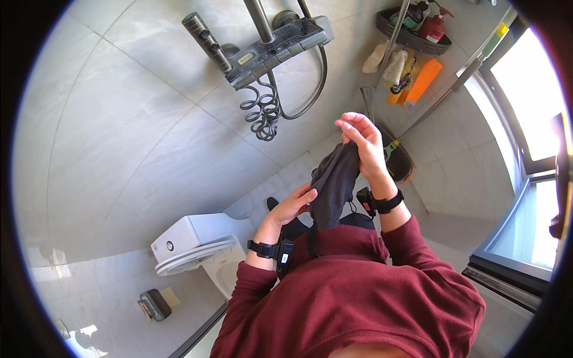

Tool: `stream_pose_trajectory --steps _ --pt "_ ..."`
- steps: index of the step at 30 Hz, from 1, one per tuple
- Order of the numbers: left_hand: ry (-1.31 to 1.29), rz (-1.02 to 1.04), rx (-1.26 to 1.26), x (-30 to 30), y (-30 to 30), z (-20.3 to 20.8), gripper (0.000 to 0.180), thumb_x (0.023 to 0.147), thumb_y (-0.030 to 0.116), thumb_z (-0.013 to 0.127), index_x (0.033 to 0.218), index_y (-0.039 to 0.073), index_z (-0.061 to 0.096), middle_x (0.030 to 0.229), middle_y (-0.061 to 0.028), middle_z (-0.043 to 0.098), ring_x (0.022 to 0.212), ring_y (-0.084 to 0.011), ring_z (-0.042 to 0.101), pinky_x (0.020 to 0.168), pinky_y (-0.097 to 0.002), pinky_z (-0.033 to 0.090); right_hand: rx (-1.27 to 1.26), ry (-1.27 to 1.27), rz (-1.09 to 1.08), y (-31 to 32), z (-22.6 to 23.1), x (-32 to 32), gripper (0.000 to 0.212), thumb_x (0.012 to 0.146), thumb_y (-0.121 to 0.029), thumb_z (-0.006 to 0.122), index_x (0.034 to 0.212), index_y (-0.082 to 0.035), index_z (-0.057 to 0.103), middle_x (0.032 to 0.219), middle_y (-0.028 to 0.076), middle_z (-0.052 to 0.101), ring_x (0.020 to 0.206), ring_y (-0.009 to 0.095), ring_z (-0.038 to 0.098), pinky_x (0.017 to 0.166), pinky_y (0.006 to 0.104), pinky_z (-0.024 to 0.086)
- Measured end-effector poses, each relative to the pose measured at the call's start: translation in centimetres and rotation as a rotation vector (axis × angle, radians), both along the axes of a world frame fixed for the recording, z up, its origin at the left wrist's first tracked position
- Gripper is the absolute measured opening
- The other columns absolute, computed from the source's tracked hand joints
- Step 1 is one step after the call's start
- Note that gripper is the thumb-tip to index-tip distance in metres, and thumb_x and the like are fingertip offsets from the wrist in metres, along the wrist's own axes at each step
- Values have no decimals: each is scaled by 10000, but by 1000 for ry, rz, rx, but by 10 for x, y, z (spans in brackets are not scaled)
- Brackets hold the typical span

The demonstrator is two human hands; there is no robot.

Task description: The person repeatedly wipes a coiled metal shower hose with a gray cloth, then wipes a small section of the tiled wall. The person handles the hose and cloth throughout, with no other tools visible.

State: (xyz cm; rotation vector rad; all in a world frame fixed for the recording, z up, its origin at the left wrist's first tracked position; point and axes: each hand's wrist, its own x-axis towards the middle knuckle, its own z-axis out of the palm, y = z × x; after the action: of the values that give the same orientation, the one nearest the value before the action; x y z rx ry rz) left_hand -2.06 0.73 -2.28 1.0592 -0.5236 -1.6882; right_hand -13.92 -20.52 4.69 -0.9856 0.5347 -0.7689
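A limp piece of dark grey cloth (334, 188) hangs in front of my body between my two hands; its folds hide what kind of garment or rag it is. With thumb and fingertips, my right hand (366, 143) pinches its upper end. Lower down, my left hand (292, 206) grips the cloth's left edge, the thumb lying on top and the other fingers partly hidden behind it. Both wrists carry black straps with small box-shaped devices.
A white toilet (194, 238) with raised lid stands at the left. On the wall ahead hang a dark shower mixer (280, 51) and coiled hose. A corner shelf (412, 39) holds bottles. A dark bucket (401, 161) and long-handled tools stand near the open window (519, 221) side.
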Motion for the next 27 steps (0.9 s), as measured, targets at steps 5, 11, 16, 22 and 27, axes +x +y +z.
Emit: stream_pose_trajectory --steps 5,11,16,22,27 --pt "-168 256 -20 9 4 32 563 1011 371 611 1420 -2 505 1332 -51 587 1214 -129 532 1047 -277 403 -113 35 -53 -7 -5 -4 174 953 -67 667 1123 -45 638 1040 36 697 775 48 530 708 189 445" --pt "-896 486 -220 21 -1 60 348 991 231 641 1281 39 648 1187 -76 669 1094 -159 597 981 -284 439 -559 193 -190 -1 -53 -1 177 935 -63 681 1102 -12 652 1019 24 699 927 98 634 860 252 506" --pt "-1444 459 -242 -8 -5 70 212 905 128 680 1110 125 733 903 -90 653 881 -279 629 803 -350 501 109 331 440 59 -109 -5 266 1000 -221 615 1198 -46 644 1117 63 671 984 136 633 903 299 518" --pt "-1744 342 -307 -45 -2 67 301 778 145 760 1073 136 700 919 -39 577 893 -261 614 757 -396 512 711 -115 640 105 -109 13 363 1025 -362 527 1251 -89 607 1255 80 628 1147 209 604 998 360 492" --pt "-1697 84 -555 -59 19 72 422 815 194 759 1216 117 652 1060 -42 565 896 -228 601 791 -353 534 916 -319 395 54 -82 28 587 1017 -546 466 1327 -59 575 1241 160 672 1068 287 681 967 410 543"
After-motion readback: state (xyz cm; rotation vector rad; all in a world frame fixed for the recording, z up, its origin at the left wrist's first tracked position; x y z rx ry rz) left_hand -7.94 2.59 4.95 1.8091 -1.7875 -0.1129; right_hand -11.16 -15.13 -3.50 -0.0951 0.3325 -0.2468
